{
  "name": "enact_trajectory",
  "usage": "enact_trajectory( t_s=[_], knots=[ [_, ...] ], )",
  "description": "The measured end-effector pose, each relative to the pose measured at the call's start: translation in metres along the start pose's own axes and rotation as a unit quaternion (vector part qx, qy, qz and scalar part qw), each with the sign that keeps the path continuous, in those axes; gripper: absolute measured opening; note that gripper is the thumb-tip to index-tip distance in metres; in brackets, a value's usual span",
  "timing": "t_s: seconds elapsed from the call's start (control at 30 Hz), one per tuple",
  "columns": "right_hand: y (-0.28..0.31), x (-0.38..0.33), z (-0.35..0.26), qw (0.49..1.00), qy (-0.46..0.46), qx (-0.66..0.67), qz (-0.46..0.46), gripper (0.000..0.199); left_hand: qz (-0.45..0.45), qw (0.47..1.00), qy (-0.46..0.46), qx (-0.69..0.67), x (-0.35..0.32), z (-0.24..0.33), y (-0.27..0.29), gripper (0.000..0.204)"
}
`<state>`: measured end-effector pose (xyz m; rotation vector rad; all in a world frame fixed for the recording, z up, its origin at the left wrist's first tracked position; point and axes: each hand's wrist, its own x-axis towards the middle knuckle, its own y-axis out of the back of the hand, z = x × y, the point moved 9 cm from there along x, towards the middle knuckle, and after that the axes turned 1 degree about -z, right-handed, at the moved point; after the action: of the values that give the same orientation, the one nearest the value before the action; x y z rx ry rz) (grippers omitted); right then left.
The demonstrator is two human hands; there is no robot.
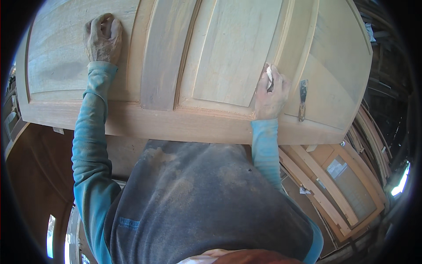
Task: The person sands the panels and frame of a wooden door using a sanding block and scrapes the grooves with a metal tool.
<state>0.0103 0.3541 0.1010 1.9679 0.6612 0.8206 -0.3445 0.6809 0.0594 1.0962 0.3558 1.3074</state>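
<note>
A pale wooden panelled door (123,113) lies flat in front of me, with raised panels and moulded grooves. My left hand (103,38), dusty, rests on its far left panel with the fingers curled in; whatever they hold, if anything, is hidden. Along the right edge of the middle panel, my right hand (272,94) presses down, closed on a small folded piece of sandpaper (269,75), white on one side and dark on the other. Just right of that hand, a putty knife (302,100) with a stained handle lies on the door.
Below the door's right end leans a wooden frame (373,211) with a pane, beside long wooden strips (323,200). A brown wooden panel (37,163) stands at the lower left. Stacked boards (369,127) line the right side.
</note>
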Motion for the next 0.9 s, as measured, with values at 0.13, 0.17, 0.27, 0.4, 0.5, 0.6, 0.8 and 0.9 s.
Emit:
enact_trajectory(
  t_s=[0.13, 0.17, 0.27, 0.4, 0.5, 0.6, 0.8, 0.9],
  knots=[
    [-0.040, 0.100, -0.003, 0.997, -0.027, -0.057, -0.040, 0.024, -0.006, 1.000, -0.011, 0.015, 0.004, -0.007, 0.001, 0.030],
    [-0.046, 0.139, 0.009, 0.993, -0.029, -0.110, -0.039, 0.026, -0.009, 1.000, -0.024, -0.003, 0.010, 0.000, -0.005, 0.029],
    [-0.060, 0.194, 0.030, 0.996, -0.006, -0.087, -0.035, 0.022, -0.006, 0.999, -0.046, -0.023, 0.010, 0.009, -0.005, 0.028],
    [-0.023, 0.066, 0.006, 0.996, -0.017, -0.063, -0.058, 0.023, -0.007, 0.998, -0.048, -0.027, 0.003, 0.002, 0.001, 0.031],
    [0.017, -0.055, -0.017, 0.999, -0.003, -0.037, -0.033, 0.027, -0.011, 0.999, -0.037, -0.005, -0.004, 0.003, 0.003, 0.033],
    [0.002, -0.028, -0.014, 0.998, 0.012, -0.053, -0.026, 0.026, -0.031, 0.999, -0.032, 0.003, -0.001, 0.008, -0.002, 0.034],
    [-0.090, 0.275, 0.056, 0.995, -0.018, -0.091, -0.017, 0.027, -0.049, 0.998, -0.033, 0.009, 0.011, 0.018, -0.009, 0.032],
    [-0.096, 0.297, 0.076, 0.992, -0.013, -0.121, 0.009, 0.026, -0.050, 0.997, -0.053, -0.016, 0.020, 0.023, -0.014, 0.032]
  ],
)
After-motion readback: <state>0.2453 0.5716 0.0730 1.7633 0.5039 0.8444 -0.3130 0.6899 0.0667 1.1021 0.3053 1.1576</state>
